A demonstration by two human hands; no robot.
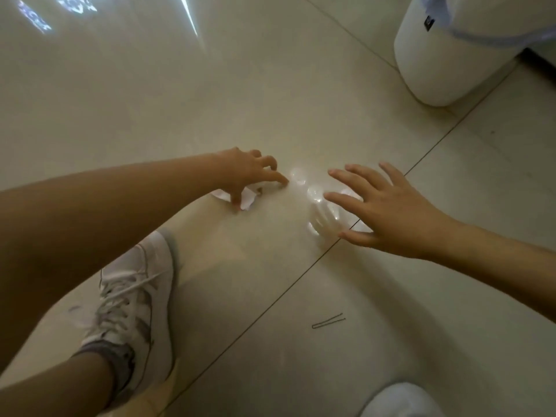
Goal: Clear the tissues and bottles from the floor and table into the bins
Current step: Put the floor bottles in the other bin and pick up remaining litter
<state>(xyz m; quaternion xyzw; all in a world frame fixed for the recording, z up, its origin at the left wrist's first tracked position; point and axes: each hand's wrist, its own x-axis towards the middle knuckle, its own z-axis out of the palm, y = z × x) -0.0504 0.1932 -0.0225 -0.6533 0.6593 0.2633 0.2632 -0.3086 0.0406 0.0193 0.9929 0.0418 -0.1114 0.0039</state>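
Note:
A clear plastic bottle (316,206) lies on the pale tiled floor, blurred, its cap end pointing up-left. My right hand (388,209) hovers over its right side with fingers spread, holding nothing. A crumpled white tissue (248,197) lies just left of the bottle. My left hand (246,173) is down on the tissue, thumb and fingers pinching at it; much of the tissue is hidden under the hand. A white bin (451,58) with a pale liner stands at the top right.
My left foot in a white sneaker (135,299) is planted at the lower left, the toe of another shoe (400,401) at the bottom right. A thin dark hairpin (328,321) lies on the floor. A dark gap runs behind the bin.

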